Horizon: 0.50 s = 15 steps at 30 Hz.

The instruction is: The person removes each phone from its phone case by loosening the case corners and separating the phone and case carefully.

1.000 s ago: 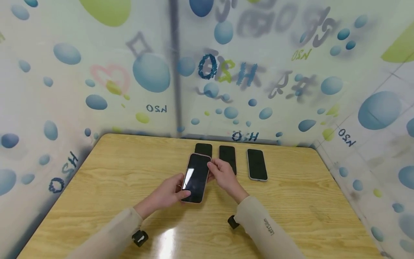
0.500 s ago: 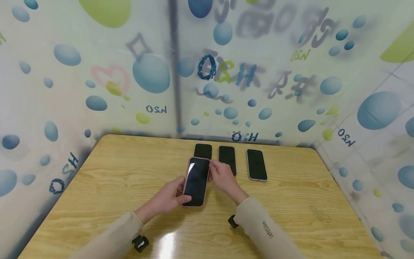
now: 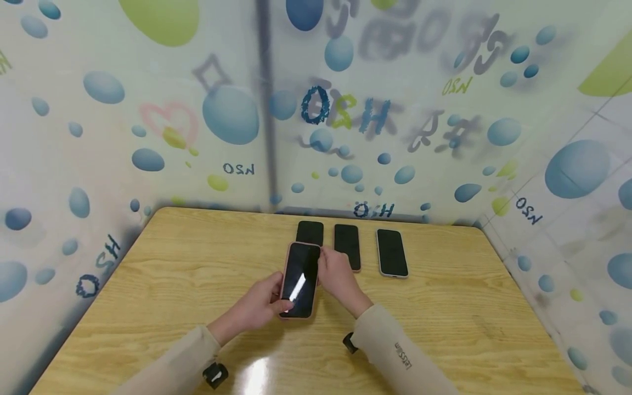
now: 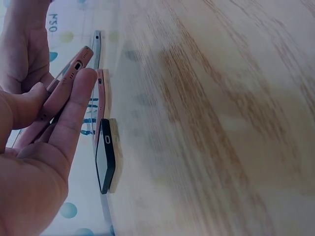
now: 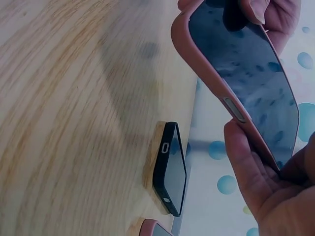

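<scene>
Both hands hold a smartphone in a pink case [image 3: 301,280], screen up, above the table. My left hand [image 3: 259,302] grips its near left corner, thumb over the screen and fingers underneath. At the far right edge, my right hand [image 3: 339,278] grips the phone. In the right wrist view, a right fingertip [image 5: 235,140] touches the case just below a side button. The left wrist view shows the charging port in the bottom edge of the pink case [image 4: 61,93]. Behind the held phone lies a black-cased phone [image 3: 310,231], partly covered by it.
A second pink-cased phone [image 3: 348,244] and a pale-cased phone [image 3: 392,253] lie farther right in the same row on the wooden table [image 3: 187,274]. Patterned walls [image 3: 222,181] close off the back and both sides. Each sleeve has a black device [image 3: 215,375] beneath it.
The held phone has come slightly nearer the person, and the light reflection on its screen has shifted. The right hand has turned a little at its edge. The other phones stay put.
</scene>
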Tool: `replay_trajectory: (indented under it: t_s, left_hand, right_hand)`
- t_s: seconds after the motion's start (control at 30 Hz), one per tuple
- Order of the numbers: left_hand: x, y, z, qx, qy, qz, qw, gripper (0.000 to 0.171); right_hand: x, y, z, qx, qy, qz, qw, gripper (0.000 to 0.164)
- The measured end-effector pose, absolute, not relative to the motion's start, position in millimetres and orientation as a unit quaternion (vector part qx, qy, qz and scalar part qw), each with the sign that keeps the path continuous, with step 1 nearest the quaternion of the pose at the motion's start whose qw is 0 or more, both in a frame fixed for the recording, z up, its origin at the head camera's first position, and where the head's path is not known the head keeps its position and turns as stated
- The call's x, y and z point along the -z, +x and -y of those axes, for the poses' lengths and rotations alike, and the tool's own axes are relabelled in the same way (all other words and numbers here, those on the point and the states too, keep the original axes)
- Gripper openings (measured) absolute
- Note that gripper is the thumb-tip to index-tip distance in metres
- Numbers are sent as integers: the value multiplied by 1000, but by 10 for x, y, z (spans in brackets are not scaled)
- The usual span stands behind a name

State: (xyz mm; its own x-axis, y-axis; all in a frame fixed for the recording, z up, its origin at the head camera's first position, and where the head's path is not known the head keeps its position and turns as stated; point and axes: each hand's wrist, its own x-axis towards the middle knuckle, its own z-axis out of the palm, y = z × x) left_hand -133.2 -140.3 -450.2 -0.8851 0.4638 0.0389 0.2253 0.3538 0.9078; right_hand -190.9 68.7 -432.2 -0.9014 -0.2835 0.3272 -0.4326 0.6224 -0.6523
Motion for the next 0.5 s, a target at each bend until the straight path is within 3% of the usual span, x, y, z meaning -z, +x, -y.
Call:
replay_trajectory:
  t_s: [0.3, 0.5]
  left_hand:
    - [4510, -1315, 1402, -510, 206, -830, 99, 21]
    - [4495, -1306, 1396, -503, 197, -836, 98, 21]
  right_hand:
    - [4318, -1910, -715, -414, 195, 886, 78, 26]
    - [4312, -1914, -745, -457, 190, 868, 36, 28]
